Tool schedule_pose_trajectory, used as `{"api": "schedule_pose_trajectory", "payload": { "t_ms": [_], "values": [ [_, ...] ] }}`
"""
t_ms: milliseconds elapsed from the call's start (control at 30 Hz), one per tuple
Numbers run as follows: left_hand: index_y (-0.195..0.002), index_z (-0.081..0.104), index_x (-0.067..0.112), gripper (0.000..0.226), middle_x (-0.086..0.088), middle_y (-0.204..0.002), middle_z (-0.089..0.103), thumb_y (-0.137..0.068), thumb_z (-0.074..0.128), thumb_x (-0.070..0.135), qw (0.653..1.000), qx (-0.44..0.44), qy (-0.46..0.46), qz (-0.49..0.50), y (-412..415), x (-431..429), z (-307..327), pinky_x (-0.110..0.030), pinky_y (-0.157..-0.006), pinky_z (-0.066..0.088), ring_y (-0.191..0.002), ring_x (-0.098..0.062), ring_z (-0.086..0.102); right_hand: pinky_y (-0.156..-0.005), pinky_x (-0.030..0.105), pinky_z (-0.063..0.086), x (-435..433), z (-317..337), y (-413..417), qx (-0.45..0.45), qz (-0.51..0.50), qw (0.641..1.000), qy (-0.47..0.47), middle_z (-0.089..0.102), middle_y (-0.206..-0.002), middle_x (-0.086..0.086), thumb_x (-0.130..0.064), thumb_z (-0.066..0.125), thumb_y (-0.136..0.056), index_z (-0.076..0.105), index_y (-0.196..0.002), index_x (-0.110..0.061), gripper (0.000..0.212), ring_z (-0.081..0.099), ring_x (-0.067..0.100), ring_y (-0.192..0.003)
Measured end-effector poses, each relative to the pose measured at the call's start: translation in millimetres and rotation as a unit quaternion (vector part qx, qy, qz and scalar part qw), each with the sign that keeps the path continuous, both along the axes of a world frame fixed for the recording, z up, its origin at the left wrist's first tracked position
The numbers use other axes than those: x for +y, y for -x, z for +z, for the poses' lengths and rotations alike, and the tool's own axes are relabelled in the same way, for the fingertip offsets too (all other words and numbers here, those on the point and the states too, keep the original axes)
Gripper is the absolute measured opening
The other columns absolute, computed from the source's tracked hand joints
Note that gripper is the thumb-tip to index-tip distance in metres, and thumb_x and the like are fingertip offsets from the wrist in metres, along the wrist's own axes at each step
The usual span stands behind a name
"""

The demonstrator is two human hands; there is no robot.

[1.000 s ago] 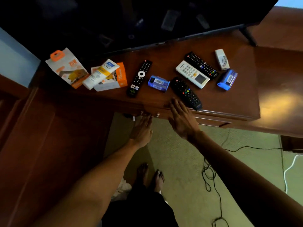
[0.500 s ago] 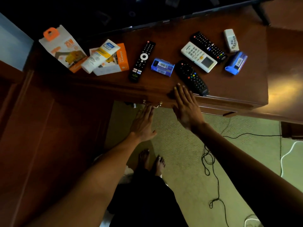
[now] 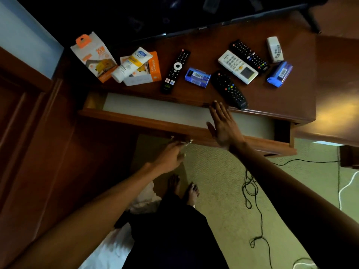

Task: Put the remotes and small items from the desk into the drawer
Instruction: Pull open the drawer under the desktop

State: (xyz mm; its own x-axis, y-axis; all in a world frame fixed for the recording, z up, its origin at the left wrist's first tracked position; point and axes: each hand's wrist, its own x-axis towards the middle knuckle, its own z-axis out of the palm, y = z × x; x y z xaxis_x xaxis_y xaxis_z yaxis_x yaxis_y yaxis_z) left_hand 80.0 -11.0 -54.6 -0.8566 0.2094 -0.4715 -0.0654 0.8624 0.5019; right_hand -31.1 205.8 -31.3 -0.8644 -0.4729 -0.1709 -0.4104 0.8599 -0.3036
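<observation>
The drawer point(image 3: 147, 121) stands pulled out under the desk point(image 3: 272, 98), its pale lining bare. My left hand point(image 3: 171, 157) grips the metal drawer handle point(image 3: 184, 141) from below. My right hand point(image 3: 223, 125) is flat and open over the drawer, fingertips at the desk edge near a black remote point(image 3: 229, 90). On the desk lie another black remote point(image 3: 175, 70), a white remote point(image 3: 238, 66), a third black remote point(image 3: 249, 55), a small white remote point(image 3: 274, 49), two blue packs point(image 3: 197, 77) point(image 3: 279, 73), a white tube point(image 3: 132, 64) and two orange-white boxes point(image 3: 95, 55) point(image 3: 147, 74).
A dark TV point(image 3: 174, 14) stands at the back of the desk. Wooden panelling point(image 3: 38, 142) rises on the left. Black cable point(image 3: 254, 200) trails over the green carpet point(image 3: 223, 181) beside my bare feet point(image 3: 184, 189). A white cord point(image 3: 347, 185) lies at the right.
The drawer was shut before; my left hand has taken the handle and pulled it open. My right hand stays flat at the desk edge, now over the open drawer.
</observation>
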Motion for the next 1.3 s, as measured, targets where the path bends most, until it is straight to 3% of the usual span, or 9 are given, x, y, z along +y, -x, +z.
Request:
{"api": "schedule_pose_trajectory", "payload": {
  "t_ms": [100,200,333,433,633,1300],
  "values": [
    [-0.126,0.059,0.017,0.032,-0.004,-0.121,0.064,-0.097,0.053,0.029,0.991,0.109,-0.050,0.064,11.9,-17.5,25.4,-0.035,-0.097,0.045,-0.118,-0.023,0.054,-0.122,0.045,0.025,5.1,-3.2,-19.2,-0.023,-0.014,0.999,0.032,0.028,-0.160,0.015,-0.037,0.037,-0.101,0.029,-0.152,-0.012,0.057,0.028,0.030,-0.148],
    [-0.138,0.047,0.019,0.046,-0.005,-0.144,0.048,-0.099,0.046,0.043,0.976,0.204,0.051,0.051,30.8,-44.0,30.3,-0.041,-0.110,0.033,-0.135,-0.025,0.040,-0.120,0.048,0.028,10.2,-12.6,-38.7,-0.049,-0.011,0.999,0.004,0.030,-0.159,0.014,-0.038,0.039,-0.099,0.028,-0.151,-0.013,0.059,0.033,0.031,-0.145],
    [-0.155,0.006,0.033,0.065,-0.002,-0.165,0.004,-0.098,0.017,0.061,0.983,0.082,0.163,-0.032,49.5,-72.7,13.3,-0.054,-0.120,0.003,-0.151,-0.026,0.002,-0.123,0.051,0.014,6.6,-20.5,-50.1,-0.088,-0.037,0.995,-0.043,0.012,-0.165,0.014,-0.055,0.017,-0.097,0.010,-0.156,-0.018,0.070,0.017,0.031,-0.151],
    [-0.153,-0.008,0.037,0.065,-0.002,-0.165,-0.003,-0.095,0.006,0.064,0.978,0.088,0.182,-0.052,44.4,-75.9,-1.1,-0.056,-0.119,-0.004,-0.151,-0.026,-0.004,-0.124,0.053,0.008,1.8,-24.8,-60.7,-0.072,-0.042,0.994,-0.073,0.005,-0.165,0.012,-0.068,0.001,-0.089,0.001,-0.156,-0.020,0.082,0.008,0.032,-0.153],
    [-0.152,-0.010,0.037,0.067,-0.002,-0.165,-0.004,-0.095,0.008,0.066,0.978,0.096,0.176,-0.051,31.2,-75.7,-1.7,-0.057,-0.119,-0.006,-0.151,-0.028,-0.004,-0.123,0.055,0.009,-2.6,-30.0,-79.6,-0.042,-0.052,0.992,-0.104,0.013,-0.164,0.013,-0.068,0.014,-0.093,0.001,-0.157,-0.018,0.082,0.010,0.033,-0.152],
    [-0.151,-0.017,0.035,0.070,-0.001,-0.165,-0.009,-0.093,0.003,0.067,0.977,0.064,0.190,-0.069,-59.3,-72.3,1.2,-0.058,-0.119,-0.006,-0.151,-0.026,-0.009,-0.124,0.053,0.001,0.2,-24.4,-171.4,-0.071,-0.039,0.989,-0.123,0.005,-0.165,0.013,-0.066,0.012,-0.094,-0.008,-0.156,-0.018,0.081,0.002,0.031,-0.153]
  ]
}}
